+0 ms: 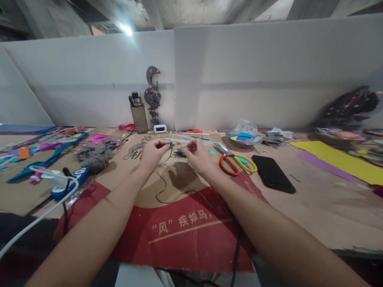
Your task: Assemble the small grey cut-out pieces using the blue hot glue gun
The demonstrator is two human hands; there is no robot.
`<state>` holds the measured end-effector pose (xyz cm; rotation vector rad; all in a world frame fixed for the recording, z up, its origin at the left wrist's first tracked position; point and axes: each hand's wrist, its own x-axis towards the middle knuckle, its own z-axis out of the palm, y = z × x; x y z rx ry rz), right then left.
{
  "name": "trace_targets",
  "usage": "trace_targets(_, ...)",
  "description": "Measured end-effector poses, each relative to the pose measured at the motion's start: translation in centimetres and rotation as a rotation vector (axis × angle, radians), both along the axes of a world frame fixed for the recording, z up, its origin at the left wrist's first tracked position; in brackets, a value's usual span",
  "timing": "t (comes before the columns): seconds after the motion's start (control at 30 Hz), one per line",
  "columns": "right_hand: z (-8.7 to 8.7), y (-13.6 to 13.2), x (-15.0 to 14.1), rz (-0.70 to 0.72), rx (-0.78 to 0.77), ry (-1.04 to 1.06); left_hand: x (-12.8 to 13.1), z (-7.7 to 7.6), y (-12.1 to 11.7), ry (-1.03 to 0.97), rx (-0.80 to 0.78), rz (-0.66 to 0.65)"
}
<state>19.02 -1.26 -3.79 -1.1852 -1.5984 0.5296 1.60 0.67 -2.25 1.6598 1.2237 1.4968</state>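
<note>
My left hand [154, 154], thumb and fingers pinched together, holds a small dark greenish piece [170, 145] by its edge. A thin dark cord [162, 194] hangs below that piece and curls over the brown and red cardboard [185, 245]. Facing it, my right hand [198, 156] has its fingers closed at a small dark bluish piece [180, 153], too small to name. Both hands hover over the cardboard, a short gap apart. Just right of my right hand lie scissors [229, 160] with one red and one yellow handle.
A black phone [273, 173] lies right of the scissors, before yellow sheets [344, 159]. Behind stand a bottle [139, 115], a small white clock [160, 128] and a bowl [243, 139]. At left are grey felt pieces [97, 151] and a blue power strip [70, 185] with cables.
</note>
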Motion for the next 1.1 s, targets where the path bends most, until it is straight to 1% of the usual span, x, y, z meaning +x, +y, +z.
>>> trace_targets(0.07, -0.1, -0.3, -1.3, 0.218, -0.07, 0.325, 0.4, 0.3, -0.6, 0.102, 0.054, 0.039)
trace_targets(0.13, -0.1, -0.6, -2.4, 0.344, -0.161, 0.526, 0.9, 0.7, -1.2, 0.14, 0.088, 0.038)
trace_targets(0.2, 0.0, -1.1, -2.9, 0.406, -0.252, 0.639, 1.3, 0.9, -1.7, 0.125, 0.093, 0.013)
trace_targets(0.27, 0.2, -1.4, -3.0, 0.421, -0.321, 0.68, 1.6, 0.9, -1.8, 0.084, 0.066, -0.014)
trace_targets(0.37, 0.3, -1.5, -2.5, 0.347, -0.328, 0.601, 1.8, 0.5, -1.6, 0.0, 0.002, -0.053)
trace_targets(0.5, -0.1, -0.8, -1.6, 0.201, -0.206, 0.35, 1.7, 0.0, -1.2, -0.095, -0.063, -0.091)
trace_targets(0.57, -0.3, -0.5, -1.3, 0.158, -0.137, 0.247, 1.7, -0.1, -1.1, -0.127, -0.08, -0.098)
trace_targets(0.63, -0.5, -0.3, -1.1, 0.138, -0.085, 0.199, 1.8, 0.0, -1.3, -0.149, -0.091, -0.108)
trace_targets(0.73, -0.5, -0.2, -1.2, 0.178, -0.088, 0.245, 1.9, 0.2, -1.5, -0.147, -0.095, -0.122)
trace_targets(0.87, -0.2, -0.6, -1.7, 0.278, -0.28, 0.498, 2.0, 0.4, -1.7, -0.123, -0.09, -0.112)
trace_targets(0.93, 0.0, -0.8, -1.9, 0.274, -0.348, 0.559, 2.0, 0.4, -1.7, -0.106, -0.09, -0.108)
trace_targets(1.0, 0.1, -0.9, -1.9, 0.231, -0.339, 0.513, 2.0, 0.4, -1.7, -0.095, -0.091, -0.111)
trace_targets(1.1, 0.2, -0.8, -1.7, 0.157, -0.263, 0.374, 2.0, 0.4, -1.8, -0.099, -0.099, -0.116)
